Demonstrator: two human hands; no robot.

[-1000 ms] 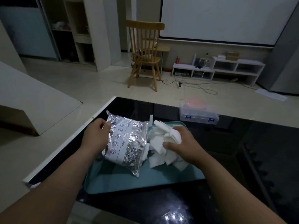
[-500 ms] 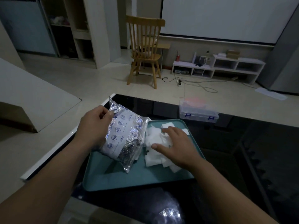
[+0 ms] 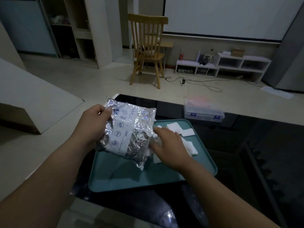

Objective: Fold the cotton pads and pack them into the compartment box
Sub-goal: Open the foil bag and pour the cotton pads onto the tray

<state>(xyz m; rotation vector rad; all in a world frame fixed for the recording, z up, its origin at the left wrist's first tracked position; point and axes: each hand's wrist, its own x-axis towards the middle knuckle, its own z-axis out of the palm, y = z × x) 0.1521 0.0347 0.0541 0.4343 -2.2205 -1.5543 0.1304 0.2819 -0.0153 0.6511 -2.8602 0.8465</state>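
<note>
Foil bag (image 3: 130,132) first: crinkled silver with a white printed panel, it is held tilted over the left part of the teal tray (image 3: 148,180). The left hand (image 3: 93,124) grips it, fingers and thumb curled round its upper left edge. The right hand (image 3: 171,145) lies palm down on the tray just beside the bag, fingers straight and spread, pressing on a loose heap of white cotton pads (image 3: 182,131) (several show past the fingertips and toward the tray's right rim). Its thumb seems to touch the bag's lower right edge, though the dim light makes that hard to confirm. The compartment box (image 3: 204,112), clear plastic with blue latches and its lid down, sits on the black table (image 3: 255,145) beyond the tray's far right corner, apart from it.
</note>
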